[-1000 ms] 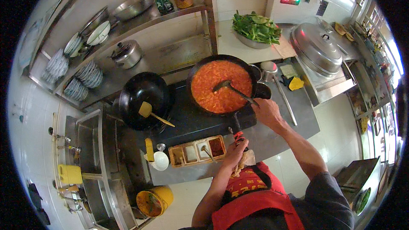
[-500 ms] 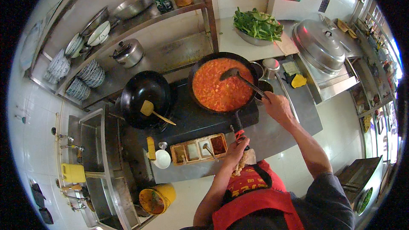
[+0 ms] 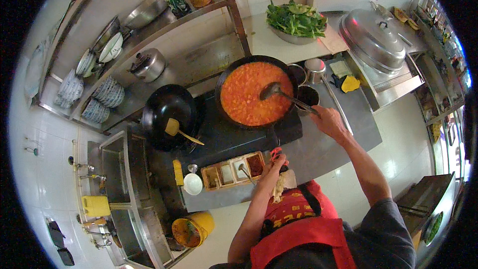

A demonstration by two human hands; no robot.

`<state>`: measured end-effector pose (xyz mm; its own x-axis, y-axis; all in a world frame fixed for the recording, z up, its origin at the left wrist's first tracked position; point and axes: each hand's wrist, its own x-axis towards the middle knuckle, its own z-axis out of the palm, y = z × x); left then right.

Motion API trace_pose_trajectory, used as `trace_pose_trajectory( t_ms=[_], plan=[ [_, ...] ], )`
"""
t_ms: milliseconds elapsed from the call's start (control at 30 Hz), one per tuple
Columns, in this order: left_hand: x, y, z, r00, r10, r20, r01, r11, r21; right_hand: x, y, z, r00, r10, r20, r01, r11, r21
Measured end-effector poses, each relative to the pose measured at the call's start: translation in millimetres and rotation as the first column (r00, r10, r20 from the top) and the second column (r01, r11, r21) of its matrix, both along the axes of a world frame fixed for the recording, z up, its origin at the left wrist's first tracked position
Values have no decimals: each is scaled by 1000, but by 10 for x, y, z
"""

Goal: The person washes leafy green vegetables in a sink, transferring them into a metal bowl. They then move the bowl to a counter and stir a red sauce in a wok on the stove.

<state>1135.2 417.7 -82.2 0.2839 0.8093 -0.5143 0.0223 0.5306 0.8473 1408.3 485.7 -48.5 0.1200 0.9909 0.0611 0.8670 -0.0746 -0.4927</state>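
Ladle in the red sauce

Wok [image 3: 226, 77] of orange-red sauce is sitting on the dark stove top, and the ladle [image 3: 272, 91] is resting with its bowl in the sauce toward the right side of the pan. The right hand [image 3: 329, 121] is gripping the end of the ladle's long handle, fingers closed round it, just off the wok's right rim. The left hand [image 3: 275, 167] is lying curled on the counter's front edge, touching a red-handled tool [image 3: 275, 153] beside the wooden condiment tray [image 3: 217, 178]; whether it is actually clasping that tool cannot be told. An empty black wok [image 3: 164, 109] holding a wooden spatula [image 3: 174, 127] is standing to the left.
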Motion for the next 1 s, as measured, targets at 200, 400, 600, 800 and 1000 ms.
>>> trace_pose_trajectory(
  t_ms=[200, 400, 600, 800, 1000],
  plan=[
    [104, -17, 5, 998, 23, -58, -21, 999, 44, 154, 1, -201, 999, 23, -47, -23, 1000, -16],
    [239, -116, 4, 983, 78, -166, -74, 997, 30, 330, -36, -250, 996, 66, -66, -63, 997, 43],
    [231, -138, 134, 971, 155, -180, -162, 987, -21, 374, 10, -215, 993, 92, -74, -91, 996, 15],
    [340, -151, 6, 977, 105, -186, -97, 994, 56, 556, -127, -237, 995, 26, -97, -21, 998, 59],
    [115, -387, -191, 960, 279, -32, -278, 926, -256, 1151, -550, -322, 912, -249, -324, 288, 955, 76]
  ],
)
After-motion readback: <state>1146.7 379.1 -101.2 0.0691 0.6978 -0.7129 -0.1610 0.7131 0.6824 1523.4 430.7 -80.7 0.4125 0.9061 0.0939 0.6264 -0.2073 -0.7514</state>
